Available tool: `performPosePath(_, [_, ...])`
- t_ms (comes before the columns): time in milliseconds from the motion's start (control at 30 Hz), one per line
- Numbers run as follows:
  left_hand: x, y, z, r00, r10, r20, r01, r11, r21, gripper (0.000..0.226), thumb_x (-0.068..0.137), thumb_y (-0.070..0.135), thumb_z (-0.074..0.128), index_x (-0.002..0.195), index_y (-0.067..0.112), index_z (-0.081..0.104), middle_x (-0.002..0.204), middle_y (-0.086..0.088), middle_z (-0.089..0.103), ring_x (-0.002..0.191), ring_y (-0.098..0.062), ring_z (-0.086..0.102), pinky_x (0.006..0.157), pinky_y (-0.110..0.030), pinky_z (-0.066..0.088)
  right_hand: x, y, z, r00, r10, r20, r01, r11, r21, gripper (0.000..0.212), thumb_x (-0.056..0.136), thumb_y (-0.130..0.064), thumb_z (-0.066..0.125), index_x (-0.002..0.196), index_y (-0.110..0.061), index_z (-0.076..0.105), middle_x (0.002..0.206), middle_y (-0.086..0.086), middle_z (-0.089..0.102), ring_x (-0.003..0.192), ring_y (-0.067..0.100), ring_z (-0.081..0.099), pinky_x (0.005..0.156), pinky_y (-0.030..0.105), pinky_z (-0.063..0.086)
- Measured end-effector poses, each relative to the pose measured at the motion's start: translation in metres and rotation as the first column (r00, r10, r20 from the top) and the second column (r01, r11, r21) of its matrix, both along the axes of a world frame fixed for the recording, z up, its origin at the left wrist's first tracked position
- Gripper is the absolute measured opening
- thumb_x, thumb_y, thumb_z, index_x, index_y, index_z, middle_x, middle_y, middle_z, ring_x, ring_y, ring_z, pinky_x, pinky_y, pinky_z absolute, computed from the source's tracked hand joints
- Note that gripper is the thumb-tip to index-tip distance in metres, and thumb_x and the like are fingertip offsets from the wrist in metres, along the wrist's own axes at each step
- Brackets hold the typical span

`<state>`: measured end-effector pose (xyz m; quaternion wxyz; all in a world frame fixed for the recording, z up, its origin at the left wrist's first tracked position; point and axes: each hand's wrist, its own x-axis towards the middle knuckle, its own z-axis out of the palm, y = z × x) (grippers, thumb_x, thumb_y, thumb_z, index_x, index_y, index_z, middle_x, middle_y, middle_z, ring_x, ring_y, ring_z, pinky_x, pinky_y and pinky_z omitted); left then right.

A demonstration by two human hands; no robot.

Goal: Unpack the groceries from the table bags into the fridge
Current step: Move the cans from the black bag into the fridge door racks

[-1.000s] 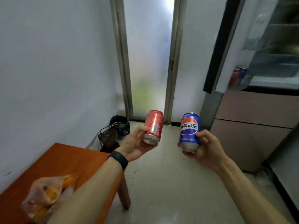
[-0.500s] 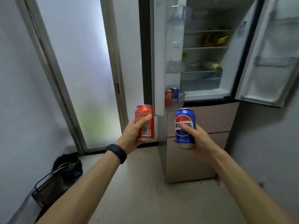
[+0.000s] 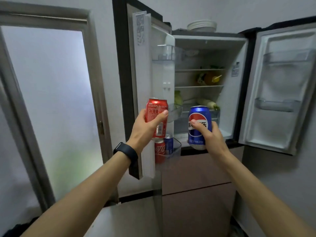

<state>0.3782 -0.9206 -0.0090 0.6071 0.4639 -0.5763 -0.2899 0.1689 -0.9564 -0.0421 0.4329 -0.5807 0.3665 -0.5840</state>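
Note:
My left hand grips a red cola can upright, in front of the open left fridge door. In my right hand I hold a blue Pepsi can upright before the fridge's lower shelf. The fridge stands with both upper doors open. Below my left hand, the left door's bottom bin holds a red can and a blue can. Vegetables and fruit lie on the inner shelves.
The right fridge door swings wide with bare bins. White bowls are stacked on the fridge top. A frosted glass door fills the left. Closed brown drawers sit below the open compartment.
I have turned from the table toward the fridge and come close to it. Both cans have risen, and now they are level with the lower shelves.

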Motion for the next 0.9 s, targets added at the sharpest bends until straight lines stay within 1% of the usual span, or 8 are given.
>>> performPosePath(133, [-0.01,-0.045,0.036,0.99,0.091,0.11,-0.084,0.994,-0.064,0.051,0.079,0.048,0.077,0.12,0.032,0.052,0.109,0.013,0.064,0.097,-0.003,0.064,0.073,-0.019,0.05,-0.005,-0.051,0.035,0.999,0.045,-0.011,-0.045,0.997,-0.057,0.064,0.068,-0.059,0.072,0.12,-0.024,0.058,0.112,0.004,0.069,0.1,0.02,0.069,0.077,0.031,0.057])
performPosePath(233, [-0.017,-0.077,0.054,0.97,0.151,0.193,-0.136,0.987,-0.089,0.057,0.072,0.054,0.082,0.117,0.03,0.056,0.111,0.008,0.066,0.098,-0.006,0.066,0.076,-0.023,0.055,-0.008,-0.091,0.052,0.996,0.089,-0.009,-0.09,0.993,-0.075,0.064,0.066,-0.057,0.074,0.119,-0.025,0.06,0.111,0.002,0.07,0.1,0.019,0.07,0.074,0.031,0.057])
performPosePath(367, [-0.032,-0.113,0.071,0.919,0.284,0.274,-0.264,0.958,-0.11,0.058,0.072,0.053,0.082,0.116,0.027,0.055,0.106,0.012,0.064,0.095,-0.004,0.064,0.08,-0.025,0.055,-0.008,-0.154,0.073,0.984,0.171,-0.042,-0.175,0.979,-0.107,0.065,0.069,-0.054,0.075,0.123,-0.022,0.059,0.112,0.001,0.071,0.1,0.017,0.07,0.076,0.03,0.057])
performPosePath(500, [-0.042,-0.142,0.083,0.789,0.505,0.35,-0.476,0.862,-0.173,0.062,0.071,0.06,0.08,0.117,0.021,0.061,0.106,0.005,0.068,0.096,-0.012,0.066,0.084,-0.032,0.056,0.0,-0.213,0.086,0.952,0.298,-0.067,-0.304,0.945,-0.117,0.054,0.069,-0.053,0.075,0.113,-0.027,0.06,0.112,0.001,0.071,0.1,0.017,0.07,0.081,0.032,0.059])
performPosePath(633, [-0.045,-0.167,0.086,0.707,0.609,0.36,-0.619,0.779,-0.102,0.06,0.075,0.055,0.08,0.116,0.017,0.057,0.104,0.004,0.065,0.093,-0.014,0.064,0.082,-0.032,0.055,0.013,-0.261,0.083,0.908,0.397,-0.131,-0.413,0.901,-0.132,0.053,0.07,-0.053,0.08,0.113,-0.027,0.062,0.112,0.0,0.072,0.101,0.018,0.071,0.09,0.041,0.059])
performPosePath(733, [-0.04,-0.181,0.079,0.682,0.628,0.376,-0.672,0.74,-0.019,0.062,0.075,0.054,0.08,0.119,0.016,0.056,0.107,0.003,0.067,0.096,-0.016,0.065,0.084,-0.037,0.058,0.026,-0.279,0.08,0.869,0.418,-0.266,-0.47,0.865,-0.175,0.046,0.077,-0.051,0.078,0.113,-0.029,0.061,0.11,-0.004,0.07,0.102,0.015,0.069,0.087,0.035,0.058])
performPosePath(833, [-0.039,-0.19,0.072,0.578,0.661,0.479,-0.747,0.664,-0.016,0.069,0.063,0.069,0.074,0.113,0.022,0.064,0.102,0.004,0.071,0.094,-0.017,0.069,0.083,-0.038,0.059,0.036,-0.293,0.079,0.827,0.439,-0.351,-0.522,0.831,-0.19,0.064,0.071,-0.059,0.078,0.122,-0.026,0.058,0.115,-0.005,0.068,0.105,0.012,0.067,0.084,0.028,0.056])
performPosePath(900, [-0.037,-0.195,0.07,0.545,0.671,0.502,-0.779,0.627,0.008,0.064,0.065,0.068,0.074,0.108,0.022,0.067,0.099,0.003,0.072,0.09,-0.018,0.069,0.082,-0.038,0.059,0.039,-0.301,0.079,0.785,0.462,-0.412,-0.558,0.816,-0.148,0.086,0.065,-0.067,0.08,0.134,-0.026,0.049,0.126,0.0,0.065,0.111,0.016,0.065,0.092,0.038,0.057])
